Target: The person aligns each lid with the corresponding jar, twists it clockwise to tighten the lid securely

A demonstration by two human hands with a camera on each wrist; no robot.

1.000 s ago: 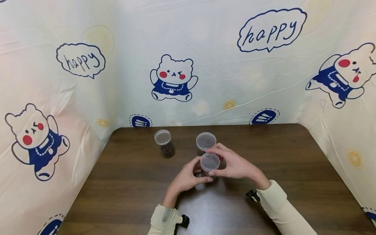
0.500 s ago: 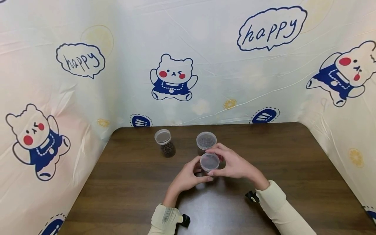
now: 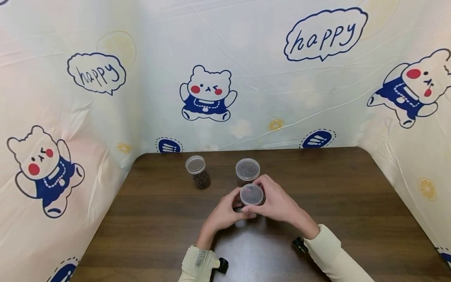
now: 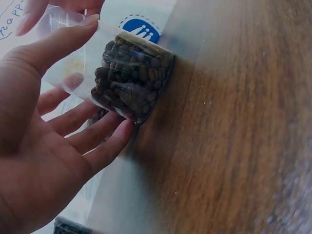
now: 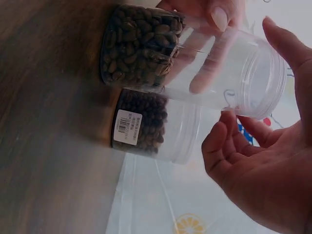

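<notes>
A clear plastic jar [image 3: 251, 194] with a translucent screw lid [image 5: 265, 80] stands upright on the table, part filled with coffee beans [image 4: 134, 73]. My left hand [image 3: 222, 213] grips its body from the left, thumb on the near side and fingers round the far side. At the top, my right hand [image 3: 280, 201] curls its thumb and fingers around the lid from the right. Right behind stands a second lidded jar [image 3: 247, 169] of dark beans, with a white label [image 5: 128, 127] showing in the right wrist view.
A third lidded jar [image 3: 198, 172] of dark beans stands at the back left. The brown wooden table [image 3: 148, 235] ends at a printed cloth backdrop [image 3: 260, 78], which rises behind it and along both sides.
My right hand has turned round the lid, its wrist and fingers shifting toward me. My left hand and all the jars keep their places.
</notes>
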